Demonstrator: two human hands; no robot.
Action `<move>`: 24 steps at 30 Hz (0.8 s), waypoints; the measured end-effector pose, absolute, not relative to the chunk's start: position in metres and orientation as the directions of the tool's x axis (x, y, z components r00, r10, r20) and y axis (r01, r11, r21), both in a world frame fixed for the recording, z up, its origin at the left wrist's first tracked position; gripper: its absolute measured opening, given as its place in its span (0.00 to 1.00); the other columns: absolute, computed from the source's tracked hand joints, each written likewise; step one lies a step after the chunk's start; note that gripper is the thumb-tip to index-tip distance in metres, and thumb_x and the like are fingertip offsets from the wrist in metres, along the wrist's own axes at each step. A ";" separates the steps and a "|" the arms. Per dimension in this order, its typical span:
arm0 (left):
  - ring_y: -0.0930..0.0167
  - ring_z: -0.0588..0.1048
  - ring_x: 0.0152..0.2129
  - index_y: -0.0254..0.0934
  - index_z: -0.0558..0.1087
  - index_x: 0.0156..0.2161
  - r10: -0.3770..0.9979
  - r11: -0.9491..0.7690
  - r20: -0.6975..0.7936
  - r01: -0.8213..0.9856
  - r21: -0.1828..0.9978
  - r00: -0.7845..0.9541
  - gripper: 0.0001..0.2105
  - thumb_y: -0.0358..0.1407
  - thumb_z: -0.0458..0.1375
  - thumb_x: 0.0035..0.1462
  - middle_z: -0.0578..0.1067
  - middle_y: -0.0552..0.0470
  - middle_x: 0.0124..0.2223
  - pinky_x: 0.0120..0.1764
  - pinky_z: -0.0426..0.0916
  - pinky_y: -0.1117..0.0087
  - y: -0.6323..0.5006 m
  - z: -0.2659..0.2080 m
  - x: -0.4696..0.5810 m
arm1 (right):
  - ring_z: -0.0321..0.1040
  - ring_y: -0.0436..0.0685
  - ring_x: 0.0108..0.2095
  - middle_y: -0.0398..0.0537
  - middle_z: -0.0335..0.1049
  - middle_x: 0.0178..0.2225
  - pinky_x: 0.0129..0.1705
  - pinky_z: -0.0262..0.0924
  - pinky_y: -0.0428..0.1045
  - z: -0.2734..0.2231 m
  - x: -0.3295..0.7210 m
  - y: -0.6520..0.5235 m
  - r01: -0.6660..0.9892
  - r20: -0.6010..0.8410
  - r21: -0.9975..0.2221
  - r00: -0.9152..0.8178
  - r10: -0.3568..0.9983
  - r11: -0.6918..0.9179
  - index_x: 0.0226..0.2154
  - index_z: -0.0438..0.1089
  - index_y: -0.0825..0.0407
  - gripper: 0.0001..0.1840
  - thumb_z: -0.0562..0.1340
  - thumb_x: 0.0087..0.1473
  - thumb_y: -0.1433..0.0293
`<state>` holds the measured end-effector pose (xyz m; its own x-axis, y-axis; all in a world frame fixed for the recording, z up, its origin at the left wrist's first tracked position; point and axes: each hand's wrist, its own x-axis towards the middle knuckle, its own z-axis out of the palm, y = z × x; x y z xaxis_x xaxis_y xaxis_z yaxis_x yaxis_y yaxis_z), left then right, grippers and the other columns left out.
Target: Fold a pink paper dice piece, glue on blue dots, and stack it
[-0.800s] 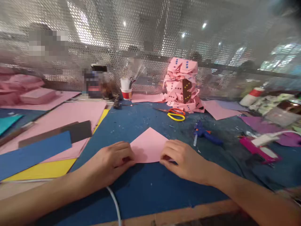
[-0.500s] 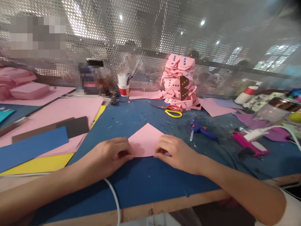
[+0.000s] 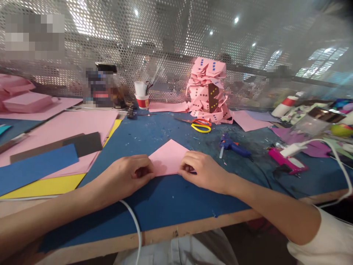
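A pink sheet of paper (image 3: 169, 158) lies on the blue table mat with one corner pointing away from me and a straight edge toward me. It looks folded into a triangle, though its side corners are covered by my fingers. My left hand (image 3: 134, 173) grips the left end, fingers curled and thumb against the near edge. At the right end my right hand (image 3: 200, 170) pinches the paper the same way. Beyond it lie scissors (image 3: 201, 125) with red and yellow handles. A blue hot glue gun (image 3: 234, 146) rests to the right.
A stacked pink paper model (image 3: 208, 90) with dotted strips stands at the back. Left are pink sheets (image 3: 68, 127), a blue strip (image 3: 41, 167) and yellow paper (image 3: 55, 186). A magenta tool (image 3: 288, 161) lies right. A white cable (image 3: 135, 224) hangs over the front edge.
The view has shifted slightly, so everything sits a little higher and to the left. Both hands keep the same hold on the pink paper.
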<state>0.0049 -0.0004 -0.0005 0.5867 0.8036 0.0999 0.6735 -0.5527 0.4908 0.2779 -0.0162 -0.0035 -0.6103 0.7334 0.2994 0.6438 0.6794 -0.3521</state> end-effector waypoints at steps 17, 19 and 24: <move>0.74 0.69 0.23 0.39 0.70 0.31 0.796 -0.590 0.167 0.683 0.432 0.582 0.07 0.37 0.54 0.60 0.72 0.57 0.28 0.29 0.60 0.73 0.000 -0.011 0.007 | 0.62 0.49 0.32 0.40 0.67 0.30 0.37 0.55 0.45 -0.006 0.273 -0.017 0.665 0.310 -0.374 -0.567 0.763 0.646 0.30 0.66 0.52 0.06 0.63 0.56 0.74; 0.74 0.68 0.23 0.39 0.70 0.31 0.800 -0.587 0.175 0.687 0.429 0.574 0.07 0.37 0.55 0.60 0.72 0.57 0.27 0.29 0.60 0.73 -0.001 -0.011 0.007 | 0.61 0.49 0.31 0.40 0.67 0.30 0.36 0.55 0.46 -0.004 0.272 -0.017 0.675 0.301 -0.369 -0.564 0.769 0.639 0.29 0.66 0.52 0.06 0.63 0.55 0.75; 0.73 0.70 0.24 0.38 0.71 0.31 0.808 -0.567 0.146 0.685 0.457 0.571 0.08 0.37 0.54 0.60 0.73 0.56 0.28 0.29 0.60 0.72 -0.003 -0.006 0.009 | 0.62 0.50 0.30 0.41 0.68 0.29 0.37 0.55 0.47 0.000 0.267 -0.016 0.702 0.264 -0.363 -0.553 0.790 0.613 0.29 0.67 0.52 0.08 0.65 0.57 0.69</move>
